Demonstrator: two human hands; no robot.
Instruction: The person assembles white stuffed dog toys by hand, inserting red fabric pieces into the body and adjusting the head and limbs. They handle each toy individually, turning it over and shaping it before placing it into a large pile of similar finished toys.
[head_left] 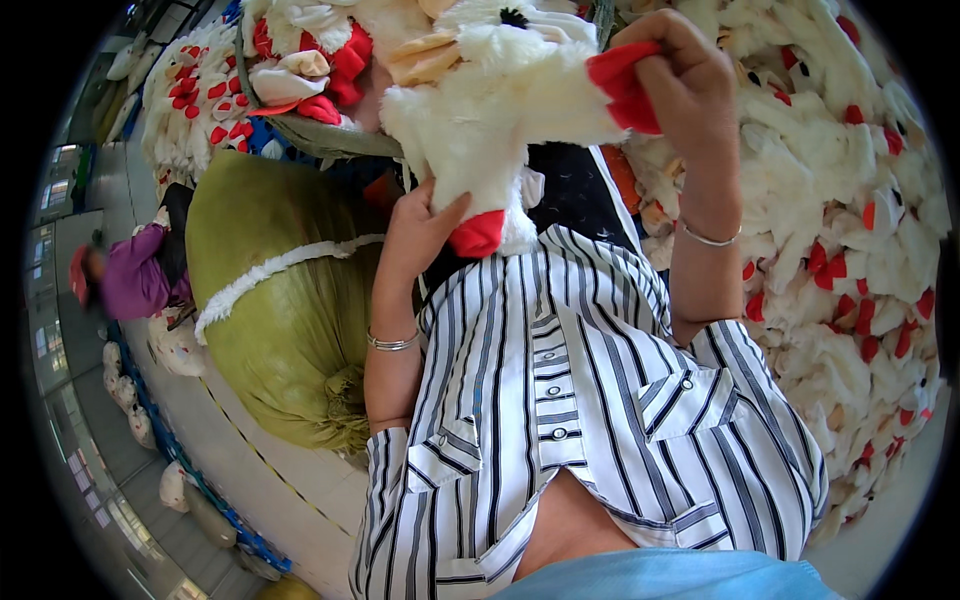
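An unstuffed plush toy skin (460, 125) of white fur, with red ends, peach patches and a black eye detail at its top, is stretched between my two hands. My right hand (690, 90) is raised at the upper right, its fingers closed on one red end (628, 88) of the skin. Lower and to the left, my left hand (418, 228) pinches the white fur beside the other red end (476, 234), which hangs near my striped shirt.
Left of me stands a stuffed olive sack (290, 340) with a white furry strip across it. A grey-green-rimmed container (325, 140) holds more skins. Piles of white and red skins (830, 220) fill the right side. A person in purple (145, 272) is at far left.
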